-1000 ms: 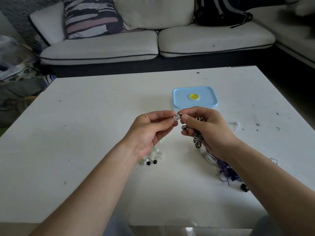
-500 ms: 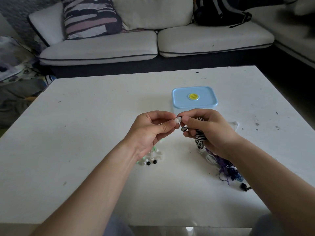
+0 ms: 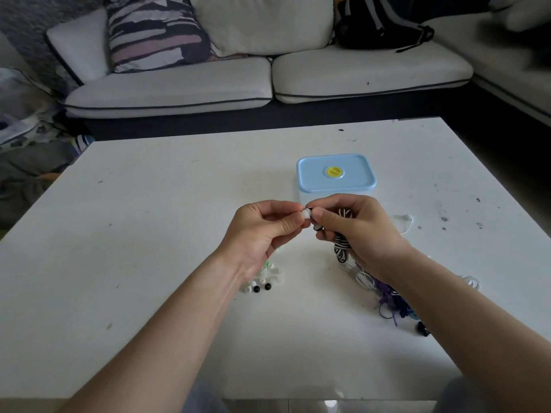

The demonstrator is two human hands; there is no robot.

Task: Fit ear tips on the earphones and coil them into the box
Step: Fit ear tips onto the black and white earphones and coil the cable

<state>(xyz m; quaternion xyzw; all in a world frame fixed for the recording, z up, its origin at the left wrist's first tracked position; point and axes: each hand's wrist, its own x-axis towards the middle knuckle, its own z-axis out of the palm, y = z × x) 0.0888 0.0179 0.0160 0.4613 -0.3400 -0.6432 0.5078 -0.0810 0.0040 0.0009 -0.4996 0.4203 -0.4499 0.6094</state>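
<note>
Item: small white silicone ear tip (image 3: pixel 306 215). Held above the white desk (image 3: pixel 149 234), between your two hands. Your left hand (image 3: pixel 262 231) pinches it at the ends of its curled fingers (image 3: pixel 287 225). The tip touches the thumb of your right hand (image 3: pixel 357 231).

Item: black-and-white striped earphone cable (image 3: pixel 341 247). Bundled in your right hand, whose fingers (image 3: pixel 326 218) are clenched round it. Its loops hang below the palm towards the desk.

Item: rectangular plastic box with a pale blue lid (image 3: pixel 336 173). On the desk, lid on, just behind your hands.

Item: loose ear tips (image 3: pixel 262 282), white, green and black. Heaped on the desk beneath your left wrist.

Item: tangle of purple, blue and white cables (image 3: pixel 387 296). On the desk beneath your right forearm.
</note>
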